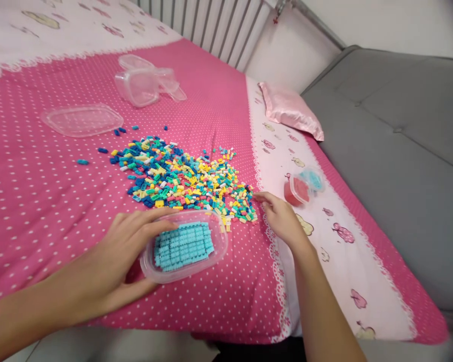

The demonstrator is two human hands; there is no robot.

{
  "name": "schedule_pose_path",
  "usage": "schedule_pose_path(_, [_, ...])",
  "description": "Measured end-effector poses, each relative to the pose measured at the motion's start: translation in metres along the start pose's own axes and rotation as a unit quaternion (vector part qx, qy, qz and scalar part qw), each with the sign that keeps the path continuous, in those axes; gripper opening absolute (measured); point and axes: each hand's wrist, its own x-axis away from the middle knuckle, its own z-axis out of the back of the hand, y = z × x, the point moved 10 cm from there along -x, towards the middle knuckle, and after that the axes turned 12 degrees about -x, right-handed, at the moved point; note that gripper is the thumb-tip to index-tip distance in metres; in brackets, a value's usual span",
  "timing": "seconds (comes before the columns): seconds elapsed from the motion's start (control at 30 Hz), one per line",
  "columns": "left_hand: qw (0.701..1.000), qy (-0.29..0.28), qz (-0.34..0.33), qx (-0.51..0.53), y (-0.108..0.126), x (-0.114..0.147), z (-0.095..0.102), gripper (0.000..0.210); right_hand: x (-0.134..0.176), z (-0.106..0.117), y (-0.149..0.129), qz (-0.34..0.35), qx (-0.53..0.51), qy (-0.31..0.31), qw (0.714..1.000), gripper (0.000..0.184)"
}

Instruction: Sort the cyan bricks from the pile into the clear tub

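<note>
My left hand point(132, 241) is closed on the rim of a clear plastic container point(222, 249), with the thumb on the near side and the fingers over the far side. Inside the container, light blue toy bricks point(183, 246) sit in neat rows. Just beyond it spreads a loose pile of small toy bricks point(189, 176) in blue, yellow, green, white and pink. At the pile's right edge is my right hand point(277, 213), its fingers stretched out towards the bricks. Nothing shows in its grasp, though the fingertips are partly hard to make out.
A clear lid point(83, 120) lies at the left, and several clear containers point(141, 85) stand behind it. To the right are a small tub with red contents point(296, 191) and one with blue contents point(312, 179). A pink pillow point(290, 108) lies near the grey headboard point(396, 115).
</note>
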Motion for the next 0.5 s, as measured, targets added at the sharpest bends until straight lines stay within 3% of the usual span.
schedule_pose_path(0.17, [0.999,0.001,-0.040,-0.025,0.0038,-0.0022,0.0017,0.061,0.0007,-0.0043,-0.0012,-0.013,-0.018,-0.023,0.999,0.033])
schedule_pose_path(0.5, [0.999,0.032,-0.016,-0.017,0.0054,-0.0032,0.0044,0.059,0.0028,-0.0085,-0.0004,-0.024,0.028,-0.025,0.999,0.039])
